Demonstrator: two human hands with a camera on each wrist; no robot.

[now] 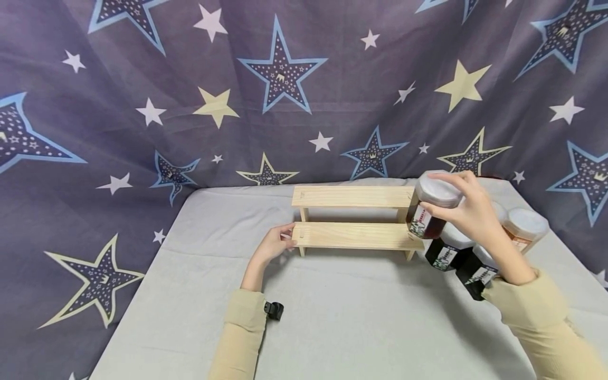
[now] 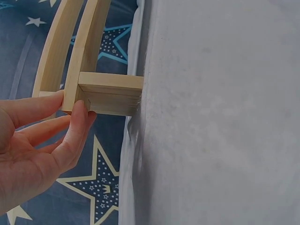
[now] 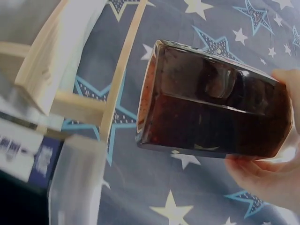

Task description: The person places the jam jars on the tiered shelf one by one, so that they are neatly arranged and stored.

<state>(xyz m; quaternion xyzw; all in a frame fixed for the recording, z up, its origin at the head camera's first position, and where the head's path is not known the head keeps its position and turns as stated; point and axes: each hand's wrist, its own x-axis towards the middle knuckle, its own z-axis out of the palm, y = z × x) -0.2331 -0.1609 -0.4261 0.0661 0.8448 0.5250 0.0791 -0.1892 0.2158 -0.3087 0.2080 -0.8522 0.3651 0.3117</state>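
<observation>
your left hand [image 1: 274,244] pinches the wooden rack [image 1: 353,235], probably to steady it, and your right hand [image 1: 470,208] grips the dark jar [image 3: 211,105] up top, I guess leaving its base [image 3: 147,92] free

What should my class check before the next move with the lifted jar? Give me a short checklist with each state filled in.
1. Right grip secure on the jar: ok, fingers and thumb hold its upper end.
2. Left grip on the shelf: ok, it pinches the lower step at its left end.
3. Shelf's right end held: not ok, no grip there.
4. Jar level: cannot tell; its lid is up, but it leans in the head view.
5. Lid tight: cannot tell.
</observation>
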